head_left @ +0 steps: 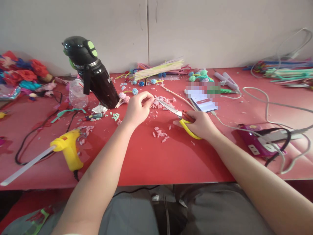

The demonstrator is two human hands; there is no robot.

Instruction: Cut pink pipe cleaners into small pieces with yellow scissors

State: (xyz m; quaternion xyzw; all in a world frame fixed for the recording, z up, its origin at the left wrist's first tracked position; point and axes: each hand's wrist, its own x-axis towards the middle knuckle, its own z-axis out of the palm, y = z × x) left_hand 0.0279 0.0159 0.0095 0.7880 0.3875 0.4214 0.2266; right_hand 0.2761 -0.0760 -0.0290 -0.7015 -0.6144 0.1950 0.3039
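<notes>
My right hand (202, 125) grips a pair of scissors (171, 108) with yellow and red handles. Their blades point left, with the tips close to the fingers of my left hand (138, 109). Thumb and forefinger of that hand are pinched together, and whatever they hold is too small or hidden to name. Below and behind the blades lie short pink cut pieces (160, 133) of fuzzy stem. A long pale peach pipe cleaner (179, 95) runs behind the scissors toward my right hand; I cannot tell whether the hand touches it.
A black flask (102, 81) and a clear plastic bottle (78, 94) stand at the left, behind a yellow glue gun (69, 148). Pipe cleaner bundles (158, 70) lie at the back. On the right are a phone (204, 99), cables and a purple power strip (259, 140).
</notes>
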